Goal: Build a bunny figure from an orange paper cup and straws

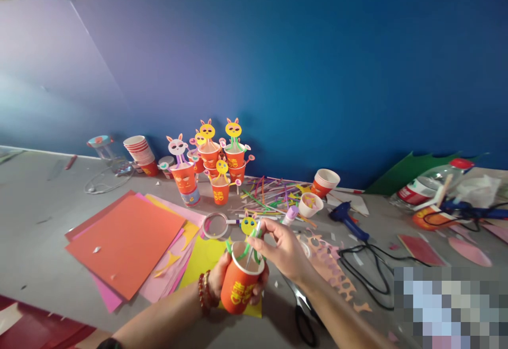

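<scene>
My left hand (pixel 218 281) is wrapped around a red paper cup (pixel 237 290) with yellow characters and a white rim, held tilted above the table. Green pipe cleaners (pixel 238 254) rise from inside the cup. A small yellow paper animal face (pixel 248 226) with ears stands over its far rim. With thumb and fingers, my right hand (pixel 280 246) pinches a thin pale stick (pixel 251 248) that reaches down into the cup. What the stick is made of is hard to tell. The fingers partly hide its top and the green stems.
Cups with animal faces (pixel 184 177) stand behind. Left lie coloured paper sheets (pixel 127 243); a tape roll (pixel 215 226) is nearer. Several pipe cleaners (pixel 270 195) spread at the back. Scissors (pixel 304 306), a blue glue gun (pixel 351 222) with its cord, and a plastic bottle (pixel 432 182) lie right.
</scene>
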Tool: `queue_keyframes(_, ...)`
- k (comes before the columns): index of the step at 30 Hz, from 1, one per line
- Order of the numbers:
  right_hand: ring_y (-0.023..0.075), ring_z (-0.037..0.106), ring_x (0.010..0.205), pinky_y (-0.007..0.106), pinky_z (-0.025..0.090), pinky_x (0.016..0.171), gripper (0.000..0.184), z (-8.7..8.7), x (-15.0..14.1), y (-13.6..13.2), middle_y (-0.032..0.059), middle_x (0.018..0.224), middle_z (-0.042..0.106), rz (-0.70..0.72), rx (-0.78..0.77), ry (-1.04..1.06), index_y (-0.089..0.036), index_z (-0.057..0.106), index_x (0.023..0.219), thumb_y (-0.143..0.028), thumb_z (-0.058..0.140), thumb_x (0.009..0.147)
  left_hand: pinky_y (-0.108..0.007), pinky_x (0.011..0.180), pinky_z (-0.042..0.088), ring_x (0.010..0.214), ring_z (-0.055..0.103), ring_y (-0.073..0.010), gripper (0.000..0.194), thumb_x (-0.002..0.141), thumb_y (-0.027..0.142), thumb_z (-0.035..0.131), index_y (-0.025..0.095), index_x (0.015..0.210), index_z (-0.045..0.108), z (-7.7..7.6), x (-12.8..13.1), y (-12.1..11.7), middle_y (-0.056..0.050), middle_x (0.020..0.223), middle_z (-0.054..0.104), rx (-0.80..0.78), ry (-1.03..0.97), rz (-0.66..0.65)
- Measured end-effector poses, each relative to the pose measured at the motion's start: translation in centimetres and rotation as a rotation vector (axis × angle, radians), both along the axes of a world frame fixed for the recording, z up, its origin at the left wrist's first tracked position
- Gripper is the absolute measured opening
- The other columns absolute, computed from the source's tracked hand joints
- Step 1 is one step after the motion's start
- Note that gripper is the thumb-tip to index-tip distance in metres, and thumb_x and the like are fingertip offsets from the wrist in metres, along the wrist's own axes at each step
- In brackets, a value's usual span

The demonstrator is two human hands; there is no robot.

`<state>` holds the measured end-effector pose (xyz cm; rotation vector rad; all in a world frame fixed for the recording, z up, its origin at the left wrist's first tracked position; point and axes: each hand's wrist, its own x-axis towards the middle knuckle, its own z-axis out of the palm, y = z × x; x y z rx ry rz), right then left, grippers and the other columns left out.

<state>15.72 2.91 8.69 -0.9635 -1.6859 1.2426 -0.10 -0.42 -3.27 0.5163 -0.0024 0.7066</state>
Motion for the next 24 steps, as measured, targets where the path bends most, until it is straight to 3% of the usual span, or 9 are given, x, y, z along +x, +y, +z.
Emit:
queue_keyframes(10,0.0150,0.052,0.072,0.025,0.041,0.069,0.021,-0.14,0.14,-0.02,-0.0031,0.072,0.055,0.021,-0.002,-0.015,-0.020,0.056,0.075,-0.033,0.067,0.088,-0.024,0.055,0.040,0.064,0.054,-0.0130,0.083,0.068,0.079,0.066,0.006,0.105,0.068,-0.51,-0.05,0.19,-0.012,0.094,0.066,-0.002,0.001,-0.014)
queue_keyframes(24,0.0187,0.062,0.081,0.028,0.047,0.076,0.018,-0.17,0.25,0.03,0.0006,0.083,0.067,0.072,-0.014,-0.019,-0.020,0.065,0.085,-0.038,0.069,0.088,-0.023,0.051,0.038,0.057,0.051,-0.0109,0.090,0.067,0.087,0.058,0.006,0.105,0.068,-0.14,-0.23,0.34,-0.010,0.088,0.063,0.078,0.108,0.038)
